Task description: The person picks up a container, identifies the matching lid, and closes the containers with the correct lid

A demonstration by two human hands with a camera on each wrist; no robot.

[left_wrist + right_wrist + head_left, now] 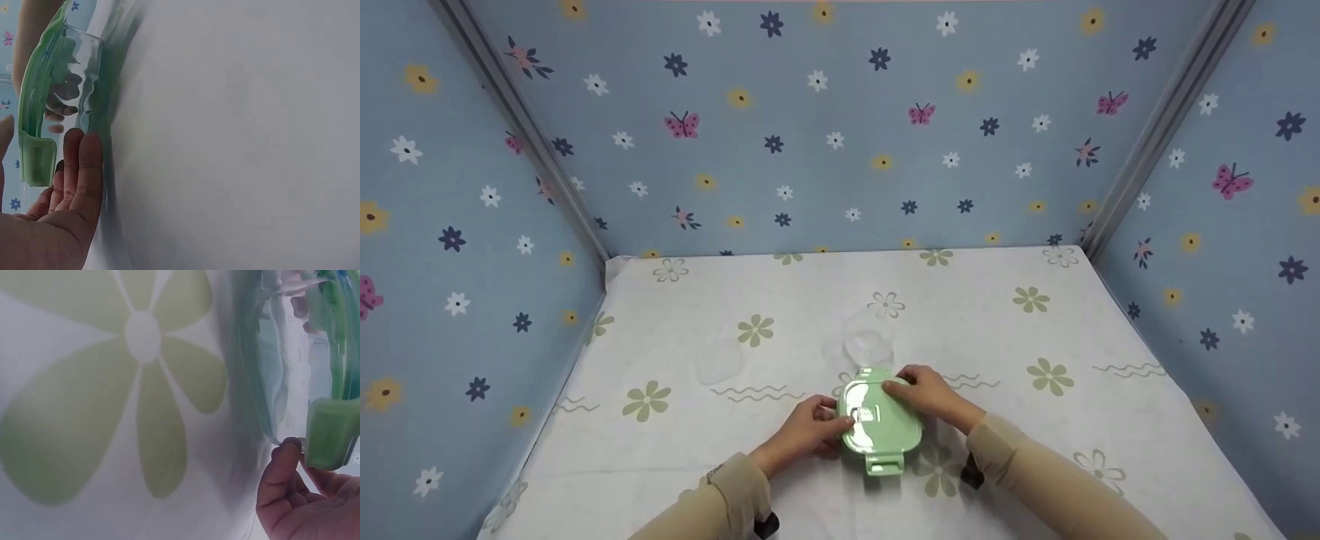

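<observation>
On a flower-print tablecloth [997, 330], your left hand [810, 427] and right hand [930, 393] hold a clear, green-lidded food container [881, 420] from opposite sides. Your thumbs [840, 426] rest on the lid [891, 429].

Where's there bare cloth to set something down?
Widest patch: the floral cloth between the right grip and right wall. Smaller: between the flat clear piece and left wall. Crowded: the middle, where left grip and right grip hold the green-lidded container, a rounded clear piece just beyond.
</observation>
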